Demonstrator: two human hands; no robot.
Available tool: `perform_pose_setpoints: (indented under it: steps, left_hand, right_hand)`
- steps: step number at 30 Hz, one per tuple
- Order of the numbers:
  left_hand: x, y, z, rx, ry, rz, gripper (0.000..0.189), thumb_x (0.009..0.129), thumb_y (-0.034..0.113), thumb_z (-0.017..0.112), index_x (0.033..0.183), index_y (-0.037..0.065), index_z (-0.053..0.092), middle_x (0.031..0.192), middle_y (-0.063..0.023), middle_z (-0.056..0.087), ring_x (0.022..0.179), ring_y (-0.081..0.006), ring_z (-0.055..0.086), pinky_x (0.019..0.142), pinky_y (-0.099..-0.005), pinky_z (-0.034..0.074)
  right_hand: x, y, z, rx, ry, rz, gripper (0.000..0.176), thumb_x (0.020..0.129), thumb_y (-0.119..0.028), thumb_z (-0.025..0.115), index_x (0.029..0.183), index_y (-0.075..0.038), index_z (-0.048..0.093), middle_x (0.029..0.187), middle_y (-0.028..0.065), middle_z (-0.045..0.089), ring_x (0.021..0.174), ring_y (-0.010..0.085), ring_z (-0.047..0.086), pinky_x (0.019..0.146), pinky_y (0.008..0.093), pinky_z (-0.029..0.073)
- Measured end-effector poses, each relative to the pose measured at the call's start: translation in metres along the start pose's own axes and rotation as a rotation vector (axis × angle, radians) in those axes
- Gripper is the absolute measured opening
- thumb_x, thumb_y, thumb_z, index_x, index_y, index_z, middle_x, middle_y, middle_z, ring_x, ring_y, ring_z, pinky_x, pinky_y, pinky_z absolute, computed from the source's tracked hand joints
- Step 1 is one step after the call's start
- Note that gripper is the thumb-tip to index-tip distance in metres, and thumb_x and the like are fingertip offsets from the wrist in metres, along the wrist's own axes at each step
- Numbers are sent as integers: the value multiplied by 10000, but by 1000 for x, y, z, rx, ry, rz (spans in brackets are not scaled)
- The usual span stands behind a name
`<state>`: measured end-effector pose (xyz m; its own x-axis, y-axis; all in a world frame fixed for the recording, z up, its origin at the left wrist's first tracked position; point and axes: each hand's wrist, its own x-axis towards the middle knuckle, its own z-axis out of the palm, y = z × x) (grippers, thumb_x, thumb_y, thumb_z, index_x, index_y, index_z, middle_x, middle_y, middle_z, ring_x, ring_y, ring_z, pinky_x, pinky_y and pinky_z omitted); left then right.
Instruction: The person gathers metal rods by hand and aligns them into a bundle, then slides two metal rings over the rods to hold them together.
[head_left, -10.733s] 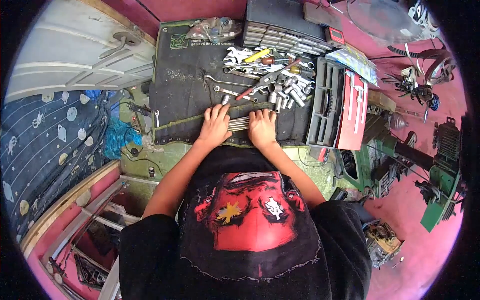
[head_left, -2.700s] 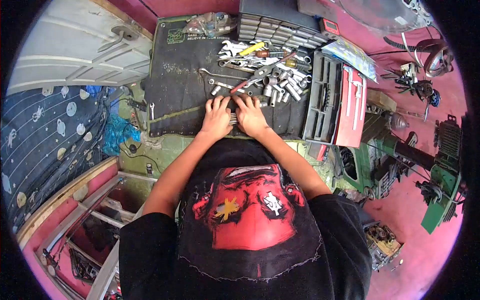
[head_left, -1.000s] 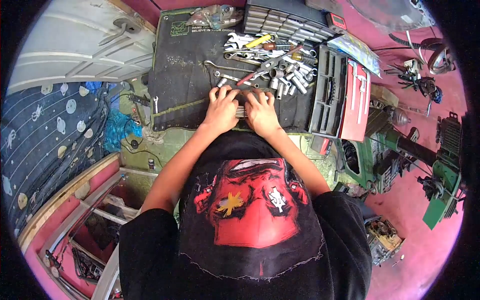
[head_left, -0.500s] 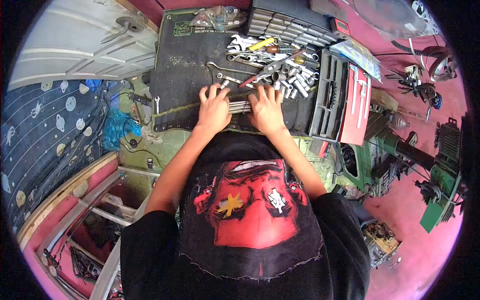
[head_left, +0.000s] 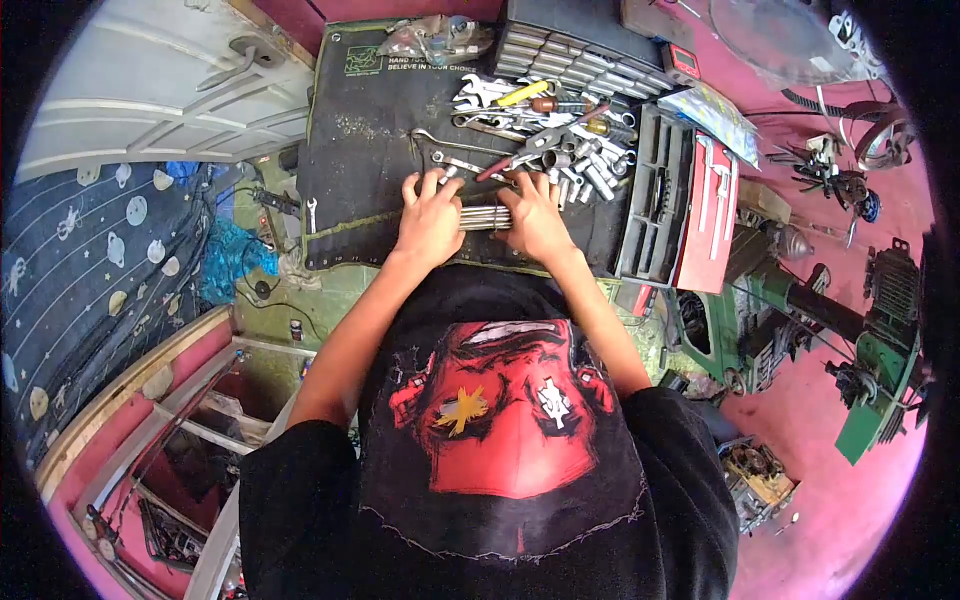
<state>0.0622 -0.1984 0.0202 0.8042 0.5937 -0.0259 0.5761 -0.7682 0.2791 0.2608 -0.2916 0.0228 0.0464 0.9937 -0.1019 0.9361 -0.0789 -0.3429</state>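
Observation:
Near the front edge of a dark tool mat (head_left: 360, 190), a bundle of shiny metal rods (head_left: 483, 217) lies crosswise between my hands. A thin dark band runs round it close to the right hand. My left hand (head_left: 430, 218) is curled over its left end, and my right hand (head_left: 535, 215) is curled over the right end; both ends are hidden by the fingers. Just beyond the hands lie a combination wrench (head_left: 455, 143), pliers with red handles (head_left: 520, 158) and a heap of sockets (head_left: 597, 172).
Behind the heap stands a dark drawer cabinet (head_left: 580, 60). An open toolbox with a grey tray (head_left: 645, 190) and red lid (head_left: 708, 215) bounds the right side. A small wrench (head_left: 312, 214) lies at the mat's left edge. Green machinery (head_left: 880, 380) stands at far right.
The bundle shows slightly more between my hands, and the dark band round it is clearer. My hands have barely shifted; the view has tilted slightly.

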Motion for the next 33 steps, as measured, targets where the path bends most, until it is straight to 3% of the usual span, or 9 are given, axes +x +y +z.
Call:
perform_pose_setpoints:
  steps: [10,13,19,26,33]
  left_hand:
    - [8,-5,-1,-30,-34,-10,348,701,211,832,981,7,792,1391,-80,643,1397,-315,459,1190,-601,280]
    - [10,-6,4,-7,-14,-5,357,693,226,843,975,13,792,1390,-79,641,1402,-311,453,1190,-602,281]
    - [10,-2,4,-4,-33,45,369,686,241,853,975,19,792,1387,-78,638,1409,-332,447,1192,-601,280]
    - [10,-3,4,-39,-27,40,368,691,226,857,986,18,789,1397,-76,631,1412,-320,447,1192,-603,278]
    - [11,-3,3,-48,-33,26,365,691,228,856,981,17,787,1382,-69,638,1411,-316,449,1193,-604,272]
  right_hand:
    - [5,18,-10,40,-22,9,550,641,-233,937,1151,-131,760,1362,126,611,1260,385,512,1031,542,424]
    - [5,20,-9,38,-37,33,652,600,-283,968,1195,-138,747,1395,95,604,1289,390,493,1064,552,409]
    - [7,20,1,92,-59,-87,597,607,-280,956,1153,-121,773,1352,113,625,1282,387,506,1088,538,400]
    - [8,33,-1,207,-131,-109,620,567,-227,971,1149,-128,779,1353,88,627,1281,375,507,1137,510,396]
    - [9,37,-7,216,-132,-98,583,588,-127,923,1152,-128,775,1358,51,649,1262,352,523,1087,474,445]
